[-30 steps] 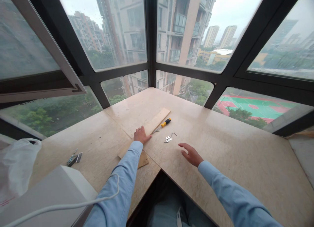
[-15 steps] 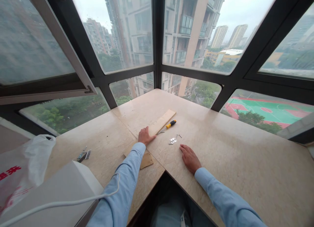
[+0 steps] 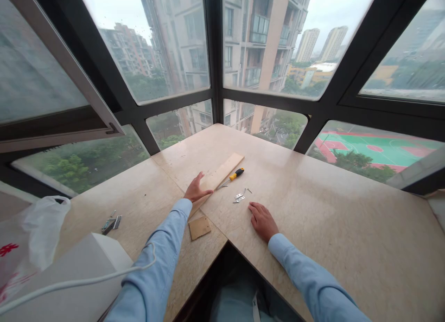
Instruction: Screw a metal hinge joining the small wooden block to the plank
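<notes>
My left hand (image 3: 197,189) is over a long pale wooden board (image 3: 225,171), thumb and fingers spread apart. The board slants across the countertop, and its near end passes under that hand and wrist. Closer to me lies a small square wooden piece (image 3: 200,228) with little holes. A screwdriver (image 3: 237,174) with a yellow and black handle rests along the board's right side. My right hand (image 3: 263,221) lies flat on the countertop, fingers stretched out and holding nothing. Just beyond its fingertips are small metal hinges (image 3: 239,197) with several screws (image 3: 249,191).
Windows meet in a corner behind the stone countertop (image 3: 313,210). At left are a pile of metal hardware (image 3: 111,223), a white box (image 3: 86,266), a white plastic bag (image 3: 45,229) and a white cable (image 3: 79,281) crossing my left sleeve. A dark cutout (image 3: 232,266) opens in front of me.
My left hand has opened wider and drawn back a little along the board, uncovering more of the square piece. My right hand stays beside the hinges. The view has shifted slightly.
</notes>
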The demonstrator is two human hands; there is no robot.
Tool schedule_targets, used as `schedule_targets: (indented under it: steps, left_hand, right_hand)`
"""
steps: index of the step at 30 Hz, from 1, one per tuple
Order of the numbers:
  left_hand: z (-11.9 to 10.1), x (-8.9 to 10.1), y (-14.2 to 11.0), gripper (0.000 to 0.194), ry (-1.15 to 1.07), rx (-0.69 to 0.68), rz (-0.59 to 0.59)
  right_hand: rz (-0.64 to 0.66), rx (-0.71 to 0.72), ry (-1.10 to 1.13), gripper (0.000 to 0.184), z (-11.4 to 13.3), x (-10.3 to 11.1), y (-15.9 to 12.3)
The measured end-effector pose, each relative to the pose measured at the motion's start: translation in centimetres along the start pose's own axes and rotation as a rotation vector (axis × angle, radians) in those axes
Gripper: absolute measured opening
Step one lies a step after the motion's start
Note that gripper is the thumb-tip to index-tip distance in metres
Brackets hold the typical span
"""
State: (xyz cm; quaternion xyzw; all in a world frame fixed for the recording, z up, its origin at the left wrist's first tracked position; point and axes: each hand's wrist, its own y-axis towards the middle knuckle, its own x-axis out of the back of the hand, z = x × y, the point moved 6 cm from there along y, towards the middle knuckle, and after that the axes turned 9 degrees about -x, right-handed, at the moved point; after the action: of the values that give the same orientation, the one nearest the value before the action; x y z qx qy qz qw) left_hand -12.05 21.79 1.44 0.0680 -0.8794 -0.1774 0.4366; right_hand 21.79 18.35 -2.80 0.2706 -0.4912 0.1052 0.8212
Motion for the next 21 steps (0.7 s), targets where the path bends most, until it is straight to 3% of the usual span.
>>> schedule_targets:
  steps: [3,7,14,21]
  left_hand:
    - [0.0,-0.8,0.1,0.120,0.058,0.052,0.084]
    - [-0.1,-1.2,-0.1,0.112,0.187,0.158,0.155]
    - [-0.3,-0.7,-1.0,0.115,0.144,0.208,0.008]
    - [-0.7,0.1,-1.3,0.112,0.156,0.192,-0.034]
  right_hand:
    - [0.021,-0.034,0.011,0.041,0.1,0.3,0.2]
    - [0.040,-0.065,0.041,0.040,0.2,0.6,0.3]
    - [0.050,-0.083,0.056,0.039,0.2,0.7,0.3]
    - [0.057,-0.108,0.090,0.039,0.0,0.6,0.4]
